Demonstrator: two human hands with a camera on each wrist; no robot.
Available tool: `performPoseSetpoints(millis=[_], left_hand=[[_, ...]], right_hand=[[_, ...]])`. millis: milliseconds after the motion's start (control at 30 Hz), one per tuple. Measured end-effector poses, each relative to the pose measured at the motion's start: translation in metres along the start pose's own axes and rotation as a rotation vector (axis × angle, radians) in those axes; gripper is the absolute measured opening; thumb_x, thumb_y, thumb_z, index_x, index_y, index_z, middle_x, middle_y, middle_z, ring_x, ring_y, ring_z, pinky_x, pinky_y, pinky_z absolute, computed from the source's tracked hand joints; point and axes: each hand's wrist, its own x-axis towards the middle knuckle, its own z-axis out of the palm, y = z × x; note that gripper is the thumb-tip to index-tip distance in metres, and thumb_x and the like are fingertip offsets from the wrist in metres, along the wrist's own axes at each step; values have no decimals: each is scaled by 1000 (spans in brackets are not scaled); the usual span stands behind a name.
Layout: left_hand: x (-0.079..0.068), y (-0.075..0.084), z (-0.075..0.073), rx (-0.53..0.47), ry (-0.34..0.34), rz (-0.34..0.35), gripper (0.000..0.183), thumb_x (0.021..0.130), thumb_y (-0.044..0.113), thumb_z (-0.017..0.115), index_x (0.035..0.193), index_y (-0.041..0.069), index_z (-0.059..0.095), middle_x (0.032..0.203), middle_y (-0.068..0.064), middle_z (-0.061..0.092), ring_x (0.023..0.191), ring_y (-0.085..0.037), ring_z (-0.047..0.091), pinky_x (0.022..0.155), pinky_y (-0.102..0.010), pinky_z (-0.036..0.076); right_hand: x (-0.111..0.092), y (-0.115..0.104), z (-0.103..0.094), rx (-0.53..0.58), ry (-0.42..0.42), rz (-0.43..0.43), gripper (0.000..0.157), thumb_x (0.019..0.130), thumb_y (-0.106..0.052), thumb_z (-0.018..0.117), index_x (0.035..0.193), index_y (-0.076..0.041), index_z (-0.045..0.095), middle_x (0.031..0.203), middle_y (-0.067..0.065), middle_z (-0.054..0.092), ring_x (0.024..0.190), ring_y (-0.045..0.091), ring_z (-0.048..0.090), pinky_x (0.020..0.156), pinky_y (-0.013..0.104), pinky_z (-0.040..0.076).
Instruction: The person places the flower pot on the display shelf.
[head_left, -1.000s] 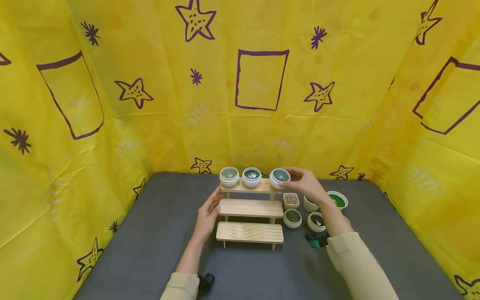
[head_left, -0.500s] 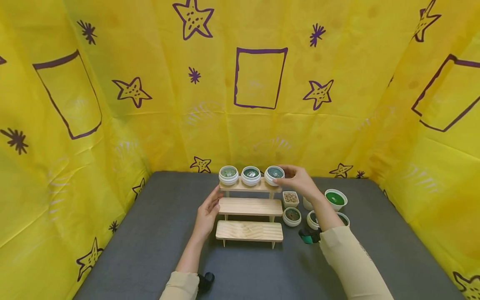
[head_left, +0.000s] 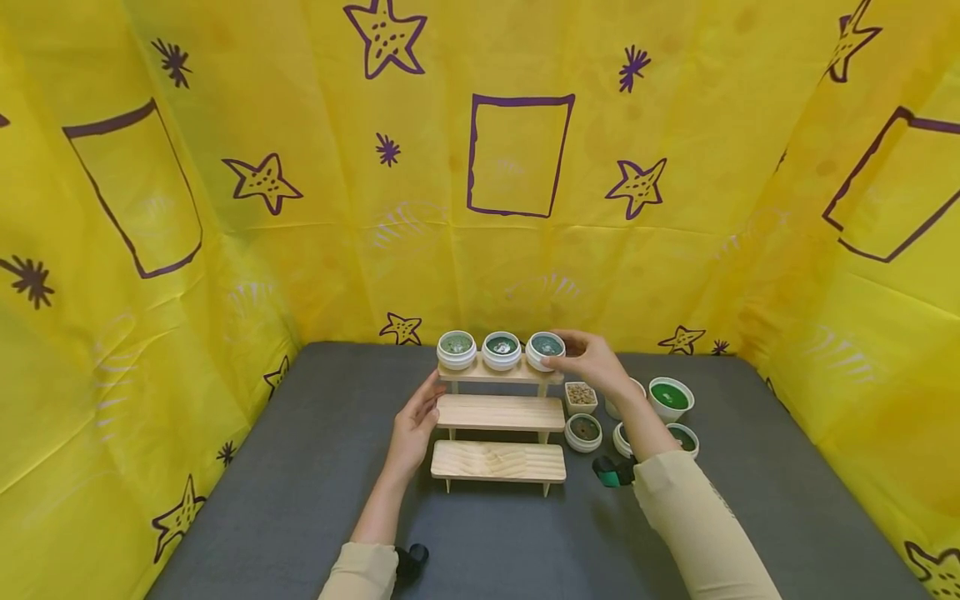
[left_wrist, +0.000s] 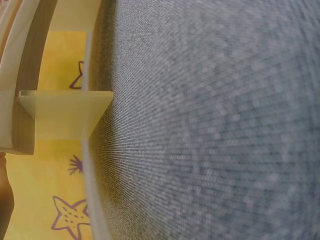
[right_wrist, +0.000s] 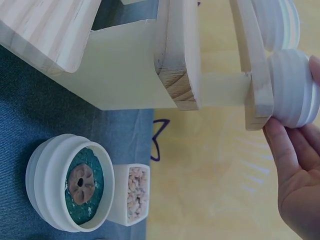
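Note:
A three-tier wooden stand (head_left: 498,415) rises on the grey table. On its top shelf sit three small white ribbed pots with greenish surfaces: a left pot (head_left: 457,348), a middle pot (head_left: 502,350) and a right pot (head_left: 544,350). My right hand (head_left: 596,367) holds the right pot between thumb and fingers at the shelf's end; the right wrist view shows its fingers under and around that pot (right_wrist: 290,87). My left hand (head_left: 412,422) touches the stand's left side with nearly straight fingers, near the top and middle shelves. Only a finger edge shows in the left wrist view.
Right of the stand are a square white cup of pale pebbles (head_left: 581,397), a ribbed pot with a brown flower-like piece (right_wrist: 82,182), a bright green-filled bowl (head_left: 670,397) and several more white pots, partly behind my right forearm. Yellow cloth (head_left: 517,267) encloses the table's back and sides.
My right hand has slid the right pot leftward along the top shelf, closer to the middle pot. My left hand has stayed against the stand's side.

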Motion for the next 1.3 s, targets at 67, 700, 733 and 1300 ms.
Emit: performPoseSetpoints(millis=[67, 700, 733, 1300], left_hand=[[0, 0, 0, 0, 0, 0, 62, 95, -12, 44, 150, 17, 43, 142, -23, 55, 139, -35, 47, 121, -49, 31], [-1, -1, 0, -3, -1, -10, 61, 96, -10, 45, 150, 19, 43, 142, -22, 55, 139, -34, 47, 120, -50, 32], [-1, -1, 0, -4, 0, -9, 61, 96, -10, 44, 150, 19, 43, 142, -22, 55, 139, -34, 47, 120, -49, 32], [0, -2, 0, -5, 1, -2, 62, 96, -11, 44, 150, 19, 43, 143, -20, 56, 139, -34, 47, 121, -49, 31]], right_hand=[[0, 0, 0, 10, 0, 4, 67, 84, -32, 77, 142, -11, 53, 140, 14, 60, 125, 34, 59, 110, 51, 46], [-1, 0, 2, -18, -1, -7, 68, 85, -34, 77, 143, -9, 51, 139, 17, 60, 123, 33, 59, 108, 49, 47], [-1, 1, 2, -16, 1, -3, 68, 84, -34, 77, 143, -10, 52, 138, 16, 61, 123, 33, 59, 107, 49, 48], [-2, 4, 2, -18, 0, -17, 68, 84, -34, 78, 143, -13, 52, 139, 12, 61, 123, 32, 60, 105, 48, 50]])
